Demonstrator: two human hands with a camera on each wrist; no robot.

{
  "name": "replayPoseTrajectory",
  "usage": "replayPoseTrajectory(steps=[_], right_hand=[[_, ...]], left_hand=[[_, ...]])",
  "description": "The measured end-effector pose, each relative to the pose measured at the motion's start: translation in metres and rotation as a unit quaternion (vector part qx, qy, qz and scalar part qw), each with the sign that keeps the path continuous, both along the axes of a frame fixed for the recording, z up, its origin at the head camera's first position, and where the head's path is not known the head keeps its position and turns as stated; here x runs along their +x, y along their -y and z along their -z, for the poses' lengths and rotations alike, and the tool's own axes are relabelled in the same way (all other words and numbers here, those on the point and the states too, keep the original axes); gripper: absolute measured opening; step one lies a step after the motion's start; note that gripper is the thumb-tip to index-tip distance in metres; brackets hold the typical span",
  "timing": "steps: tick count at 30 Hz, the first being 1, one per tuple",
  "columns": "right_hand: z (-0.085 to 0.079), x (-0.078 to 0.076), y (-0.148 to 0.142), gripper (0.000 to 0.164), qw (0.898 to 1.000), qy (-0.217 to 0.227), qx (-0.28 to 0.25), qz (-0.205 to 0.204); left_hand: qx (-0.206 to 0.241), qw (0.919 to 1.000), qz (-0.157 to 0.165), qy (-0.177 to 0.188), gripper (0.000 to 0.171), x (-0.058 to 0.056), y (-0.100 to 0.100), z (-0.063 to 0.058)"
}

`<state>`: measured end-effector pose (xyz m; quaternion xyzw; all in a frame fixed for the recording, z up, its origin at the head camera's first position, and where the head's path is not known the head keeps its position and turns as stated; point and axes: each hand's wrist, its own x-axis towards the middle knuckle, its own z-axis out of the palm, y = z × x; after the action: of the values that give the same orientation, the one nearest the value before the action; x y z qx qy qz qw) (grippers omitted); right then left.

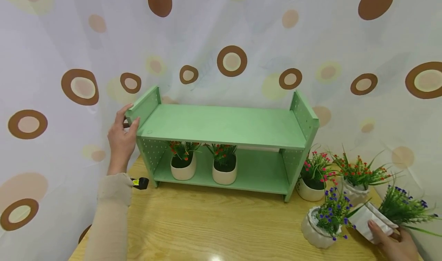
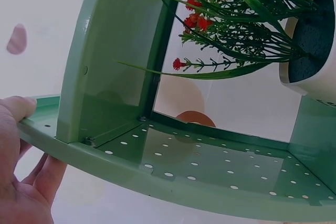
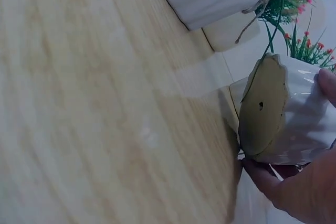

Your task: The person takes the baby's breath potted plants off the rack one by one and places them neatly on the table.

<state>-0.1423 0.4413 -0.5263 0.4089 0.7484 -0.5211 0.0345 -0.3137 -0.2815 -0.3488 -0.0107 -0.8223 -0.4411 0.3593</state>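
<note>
A green two-tier shelf [image 1: 224,124] stands on the wooden table. At its upper left side panel, my left hand [image 1: 122,140] grips the edge, thumb on the inner side and fingers outside. Over the table's right side, my right hand [image 1: 398,243] holds a white flowerpot [image 1: 366,220] with purple-blue flowers [image 1: 404,203], tipped on its side. The right wrist view shows the tan underside [image 3: 265,108] of that pot, with fingers and thumb around its wall. Beside it stands a ribbed white pot [image 1: 317,230] with blue flowers and string round it.
Two white pots with red flowers, one on the left [image 1: 183,167] and one near the middle [image 1: 224,170], sit on the lower tier. Right of the shelf are a pink-flowered pot [image 1: 310,188] and a red-flowered pot [image 1: 355,190]. A black object with a yellow label [image 1: 139,183] lies by the shelf's left foot.
</note>
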Motion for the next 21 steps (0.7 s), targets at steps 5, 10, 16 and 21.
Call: replayPoseTrajectory(steps=[5,10,16,21], right_hand=[[-0.004,-0.002,0.005,0.122,0.999,-0.008,0.029,-0.011],[0.001,-0.001,0.002,0.119,0.998,0.004,0.054,-0.035],[0.006,-0.003,-0.001,0.122,0.997,0.000,0.061,-0.049],[0.010,-0.001,0.004,0.124,0.998,-0.013,0.043,-0.034]], left_hand=[[0.005,1.0000,-0.003,0.006,0.047,0.000,-0.001,-0.001],[0.001,1.0000,-0.008,0.003,0.047,0.000,0.000,-0.001],[0.003,1.0000,-0.009,0.002,0.047,0.000,-0.001,-0.002],[0.001,1.0000,-0.006,-0.004,0.046,0.000,0.000,-0.001]])
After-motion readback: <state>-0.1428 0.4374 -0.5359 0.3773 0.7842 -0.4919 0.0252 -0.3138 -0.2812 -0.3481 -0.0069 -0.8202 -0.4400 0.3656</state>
